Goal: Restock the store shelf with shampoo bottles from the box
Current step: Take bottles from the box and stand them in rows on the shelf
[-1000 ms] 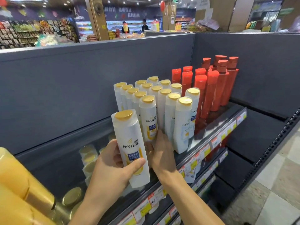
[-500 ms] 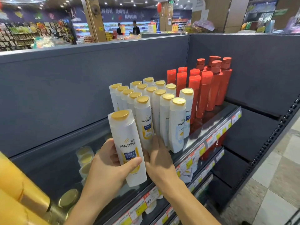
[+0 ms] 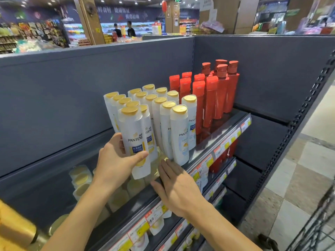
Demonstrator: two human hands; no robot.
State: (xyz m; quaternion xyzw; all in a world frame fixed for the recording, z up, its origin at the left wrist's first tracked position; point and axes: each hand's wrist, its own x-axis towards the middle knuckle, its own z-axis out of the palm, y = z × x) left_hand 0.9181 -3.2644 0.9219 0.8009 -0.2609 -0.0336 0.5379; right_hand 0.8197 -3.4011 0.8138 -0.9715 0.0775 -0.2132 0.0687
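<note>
My left hand (image 3: 116,162) grips a white shampoo bottle (image 3: 135,140) with a gold cap, tilted slightly, its base just above the glass shelf (image 3: 217,140) and touching the front of the left row. Several matching white bottles (image 3: 178,134) stand in rows on that shelf. My right hand (image 3: 178,189) lies flat on the shelf's front edge, fingers together, fingertips near the base of the front bottles, holding nothing. The box is not in view.
Several red bottles (image 3: 210,104) stand right of the white ones. Price tags (image 3: 223,147) line the shelf's front rail. A lower shelf holds more gold-capped bottles (image 3: 80,178). Golden bottles (image 3: 12,227) fill the lower left corner. A dark cart (image 3: 317,223) stands at right on the tiled floor.
My left hand has carried the bottle up and right, against the left row. My right hand has drawn back from between the bottles to the shelf's front edge.
</note>
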